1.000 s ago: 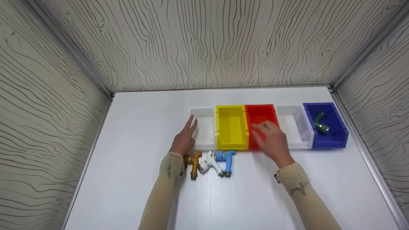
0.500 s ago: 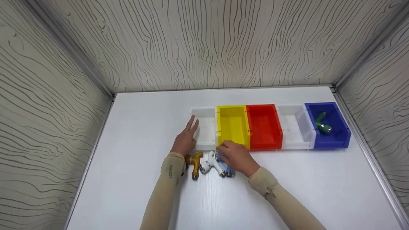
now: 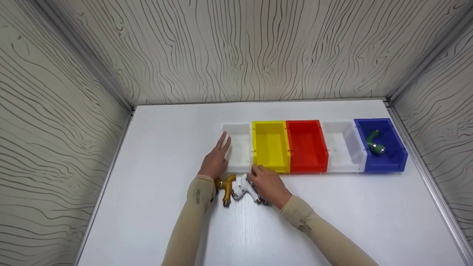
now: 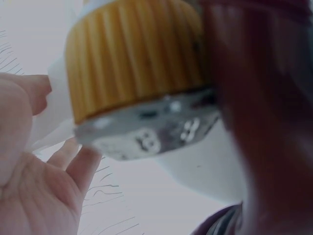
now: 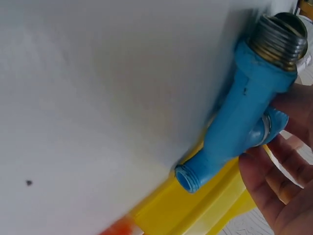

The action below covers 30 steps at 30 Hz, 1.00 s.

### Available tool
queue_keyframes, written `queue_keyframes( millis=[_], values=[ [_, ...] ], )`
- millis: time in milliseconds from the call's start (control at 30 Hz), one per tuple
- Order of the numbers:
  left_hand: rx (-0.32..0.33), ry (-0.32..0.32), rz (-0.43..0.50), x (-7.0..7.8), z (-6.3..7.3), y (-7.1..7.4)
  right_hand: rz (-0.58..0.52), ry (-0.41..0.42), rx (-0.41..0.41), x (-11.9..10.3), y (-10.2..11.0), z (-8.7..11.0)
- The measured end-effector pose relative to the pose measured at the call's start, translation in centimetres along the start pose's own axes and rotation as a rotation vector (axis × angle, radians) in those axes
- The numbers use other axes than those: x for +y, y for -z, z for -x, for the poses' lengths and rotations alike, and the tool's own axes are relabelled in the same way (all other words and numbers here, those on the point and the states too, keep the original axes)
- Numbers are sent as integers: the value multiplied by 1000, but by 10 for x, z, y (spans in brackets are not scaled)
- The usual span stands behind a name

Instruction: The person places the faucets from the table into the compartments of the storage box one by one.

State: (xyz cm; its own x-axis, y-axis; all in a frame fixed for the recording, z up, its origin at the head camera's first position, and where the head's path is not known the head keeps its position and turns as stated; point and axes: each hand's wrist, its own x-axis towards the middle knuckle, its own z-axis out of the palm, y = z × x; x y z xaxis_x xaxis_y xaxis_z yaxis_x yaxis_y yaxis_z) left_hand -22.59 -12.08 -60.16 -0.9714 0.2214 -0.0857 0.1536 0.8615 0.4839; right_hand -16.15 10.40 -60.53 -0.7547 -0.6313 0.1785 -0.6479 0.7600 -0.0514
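Note:
My right hand (image 3: 269, 184) grips a blue tap (image 5: 239, 112) by its knob side, in front of the yellow bin (image 3: 271, 147). In the head view that hand hides most of the blue tap. Beside it lies a white tap (image 3: 245, 188), then a golden-brown tap (image 3: 227, 184) close to my left wrist. The brown tap's ribbed knob (image 4: 137, 54) fills the middle of the left wrist view. With fingers extended, my left hand (image 3: 214, 160) rests at the left side of the leftmost white bin (image 3: 238, 169).
Right of the yellow bin, a red bin (image 3: 306, 147), a second white bin (image 3: 338, 147) and a dark blue bin (image 3: 386, 129) continue the row. A green tap (image 3: 377, 147) lies in the dark blue bin. Patterned walls (image 3: 236, 51) enclose the white table (image 3: 166, 147).
My right hand has come from over the red bin, down and left, and taken hold of the blue tap. My left hand stays at the leftmost bin.

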Motion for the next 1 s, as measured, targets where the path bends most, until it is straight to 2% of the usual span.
queue_keyframes(
  millis=[100,267,367,533,633,800,1000],
  values=[
    [-6,1,-1,-2,0,-3,-3,17,22,-1,-3,3],
    [28,-31,-21,-6,1,-3,22,71,103,-2,-3,6],
    [43,-49,-26,-6,0,-2,8,57,95,-4,7,7],
    [48,-56,-30,-6,-1,-1,-129,-15,2,-1,28,11],
    [39,-52,-38,-5,-2,-2,-237,-69,-23,4,42,16],
    [17,-52,-19,-2,-2,-2,-370,-145,6,15,56,23],
    [19,-40,-23,-3,-3,-1,-443,-165,92,29,66,24]
  ],
)
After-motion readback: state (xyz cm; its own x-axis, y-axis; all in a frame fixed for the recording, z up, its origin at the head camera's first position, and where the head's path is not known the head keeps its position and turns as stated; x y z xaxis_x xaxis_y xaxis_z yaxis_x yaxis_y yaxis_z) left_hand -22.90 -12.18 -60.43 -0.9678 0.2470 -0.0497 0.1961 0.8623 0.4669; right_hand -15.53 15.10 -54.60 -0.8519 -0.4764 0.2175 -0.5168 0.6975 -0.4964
